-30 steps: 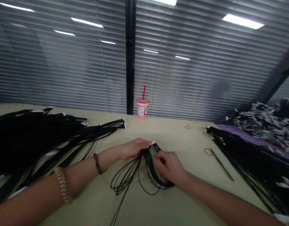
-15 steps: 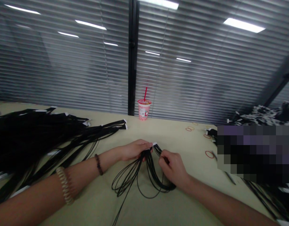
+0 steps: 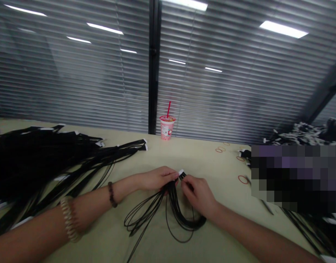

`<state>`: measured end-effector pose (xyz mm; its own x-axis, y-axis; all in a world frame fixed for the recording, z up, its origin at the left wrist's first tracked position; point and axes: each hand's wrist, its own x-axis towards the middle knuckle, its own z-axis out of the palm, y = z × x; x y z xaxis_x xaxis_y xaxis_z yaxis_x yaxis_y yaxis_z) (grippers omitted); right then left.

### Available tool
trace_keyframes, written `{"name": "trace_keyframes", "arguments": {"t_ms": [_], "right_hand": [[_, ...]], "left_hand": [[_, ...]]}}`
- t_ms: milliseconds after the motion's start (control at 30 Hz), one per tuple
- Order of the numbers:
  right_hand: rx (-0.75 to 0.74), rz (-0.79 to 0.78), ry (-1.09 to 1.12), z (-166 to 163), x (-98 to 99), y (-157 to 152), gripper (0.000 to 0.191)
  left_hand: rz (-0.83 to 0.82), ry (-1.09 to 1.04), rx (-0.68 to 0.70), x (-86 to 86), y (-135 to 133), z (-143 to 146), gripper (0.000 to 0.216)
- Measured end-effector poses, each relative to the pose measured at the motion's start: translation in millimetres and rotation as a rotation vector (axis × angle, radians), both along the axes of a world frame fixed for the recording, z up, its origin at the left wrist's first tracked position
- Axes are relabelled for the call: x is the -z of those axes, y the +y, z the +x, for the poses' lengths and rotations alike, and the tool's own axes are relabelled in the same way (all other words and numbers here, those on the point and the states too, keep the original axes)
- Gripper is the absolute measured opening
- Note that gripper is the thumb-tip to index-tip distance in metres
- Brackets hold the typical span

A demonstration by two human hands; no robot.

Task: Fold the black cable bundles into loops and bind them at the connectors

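A looped bundle of thin black cables, a wire harness [image 3: 176, 204], hangs between my hands over the pale table. My left hand [image 3: 159, 179] is closed around its gathered middle, thumb on top. My right hand [image 3: 198, 191] pinches the black wires just below a white connector [image 3: 181, 172] at one end. That connector sits close to my left fingertips; whether they touch it I cannot tell. Loops droop below both hands, and one strand trails toward the front of the table.
A large pile of black cables [image 3: 47, 157] with white connectors covers the left side. At the back stands a pink cup [image 3: 167, 128] with a red straw. Rubber bands [image 3: 243, 179] lie on the right, near more cables [image 3: 302, 226] and a blurred-out area. Window blinds rise behind the table.
Both hands have shifted slightly toward me with the harness. My right hand has slid nearer the white connector and my left hand, and the hanging loops have swung a little.
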<state>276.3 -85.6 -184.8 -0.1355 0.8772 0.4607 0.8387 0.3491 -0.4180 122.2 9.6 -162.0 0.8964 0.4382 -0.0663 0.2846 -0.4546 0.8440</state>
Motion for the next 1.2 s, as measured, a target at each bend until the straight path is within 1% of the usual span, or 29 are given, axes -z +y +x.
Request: {"name": "trace_keyframes", "arguments": {"t_ms": [133, 367, 433, 567, 667, 733, 900, 1000, 1100, 1167, 1200], "right_hand": [[-0.031, 0.022, 0.017, 1.1, 0.1, -0.8, 0.016], [-0.068, 0.033, 0.059, 1.0, -3.8, -0.5, 0.017], [-0.081, 0.037, 0.073, 0.0, -4.6, -0.4, 0.016], [-0.054, 0.003, 0.068, -2.3, -4.3, -0.4, 0.014], [-0.039, -0.013, 0.057, -2.6, -3.4, 0.0, 0.015], [-0.059, -0.008, 0.058, -2.0, -3.2, 0.4, 0.016], [-0.043, -0.018, 0.043, -0.6, -3.2, 1.2, 0.019], [-0.022, -0.018, 0.031, -0.2, -2.1, 1.6, 0.02], [-0.019, -0.03, 0.006, 0.7, -0.3, 1.6, 0.019], [-0.016, -0.008, 0.005, 1.1, -0.5, -0.2, 0.014], [-0.003, 0.03, 0.016, 0.9, -1.7, -2.1, 0.01]], "left_hand": [[0.094, 0.006, 0.029, -0.6, -0.3, 0.1, 0.049], [0.119, -0.015, 0.086, 0.9, -0.4, 2.6, 0.045], [0.064, -0.035, 0.073, 2.0, -0.7, 3.0, 0.044], [-0.114, -0.069, 0.007, 5.1, 0.5, 2.4, 0.043], [-0.196, -0.075, -0.032, 6.5, 2.1, 1.9, 0.045], [-0.254, -0.07, -0.051, 6.6, 2.5, 2.1, 0.045], [-0.406, -0.112, -0.049, 4.9, 2.4, 2.2, 0.044], [-0.47, -0.141, -0.06, 4.1, 3.7, 1.8, 0.043], [-0.485, -0.147, -0.077, 4.8, 5.5, 2.2, 0.043], [-0.492, -0.157, -0.088, 5.9, 6.2, 3.0, 0.043], [-0.503, -0.169, -0.097, 6.5, 6.3, 3.6, 0.043]]}}
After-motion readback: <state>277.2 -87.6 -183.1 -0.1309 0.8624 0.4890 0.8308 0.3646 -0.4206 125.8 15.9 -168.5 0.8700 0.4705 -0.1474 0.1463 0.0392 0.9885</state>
